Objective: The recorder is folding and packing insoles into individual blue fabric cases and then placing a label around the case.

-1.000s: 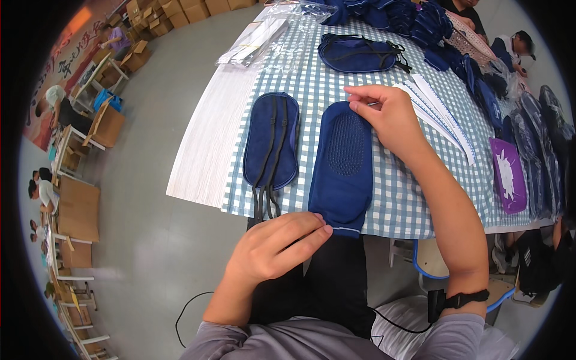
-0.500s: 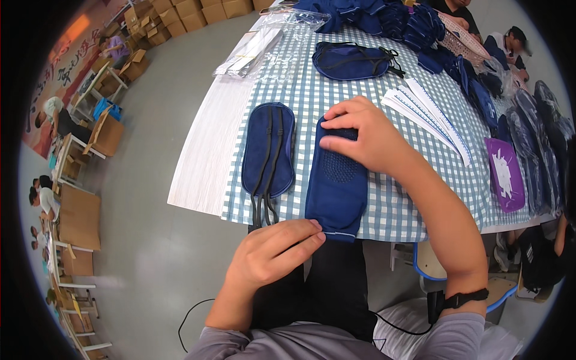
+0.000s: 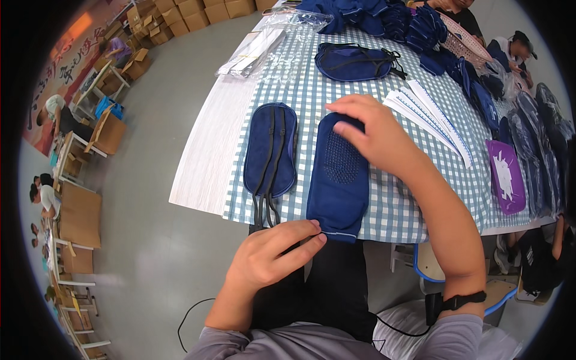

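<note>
A navy sock (image 3: 336,204) with a patch of raised grip dots lies flat on the checked tablecloth, its cuff at the table's front edge. My left hand (image 3: 270,255) pinches the cuff's left corner between thumb and fingers. Over the sock's far end, my right hand (image 3: 375,132) is open, thumb and fingers apart; whether the fingertips touch the fabric I cannot tell. To the left of the sock lies a navy eye mask (image 3: 255,156), its black straps hanging toward me. Farther back are more eye masks (image 3: 348,65) with black straps.
White paper strips with blue markings (image 3: 429,117) fan out on the right, near a purple packet (image 3: 499,162). Clear plastic bags with white cards (image 3: 255,51) lie back left. Navy fabric items (image 3: 354,18) and a pink basket (image 3: 467,39) fill the far end. People sit along the right side.
My right hand has shifted slightly right and its fingers have spread, uncovering more of the dotted patch. The left hand keeps its pinch on the cuff.
</note>
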The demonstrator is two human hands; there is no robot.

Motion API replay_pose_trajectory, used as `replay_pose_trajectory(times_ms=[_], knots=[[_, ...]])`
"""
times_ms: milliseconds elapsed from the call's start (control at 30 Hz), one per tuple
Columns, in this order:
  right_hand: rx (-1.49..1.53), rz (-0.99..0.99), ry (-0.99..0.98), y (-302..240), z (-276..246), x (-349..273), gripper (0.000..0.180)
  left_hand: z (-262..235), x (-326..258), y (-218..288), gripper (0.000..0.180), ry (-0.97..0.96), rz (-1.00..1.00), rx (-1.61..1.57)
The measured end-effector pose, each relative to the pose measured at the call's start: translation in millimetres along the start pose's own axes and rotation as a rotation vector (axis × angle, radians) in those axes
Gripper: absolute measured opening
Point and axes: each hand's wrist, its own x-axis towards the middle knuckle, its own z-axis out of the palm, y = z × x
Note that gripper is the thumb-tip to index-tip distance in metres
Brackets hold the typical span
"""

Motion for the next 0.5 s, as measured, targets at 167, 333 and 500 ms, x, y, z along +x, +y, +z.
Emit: replay_pose_trajectory(times_ms=[167,333,500], knots=[[0.081,0.245,0.146,-6,-14,6,0.018,2,-3,-2,0.024,0.007,-0.043,-0.012],[0.095,0.251,0.164,-5,-13,6,0.019,-2,5,-1,0.024,0.002,-0.032,-0.011],[0.127,0.262,0.147,-4,-13,5,0.02,-3,9,-1,0.024,0.031,0.008,0.005]])
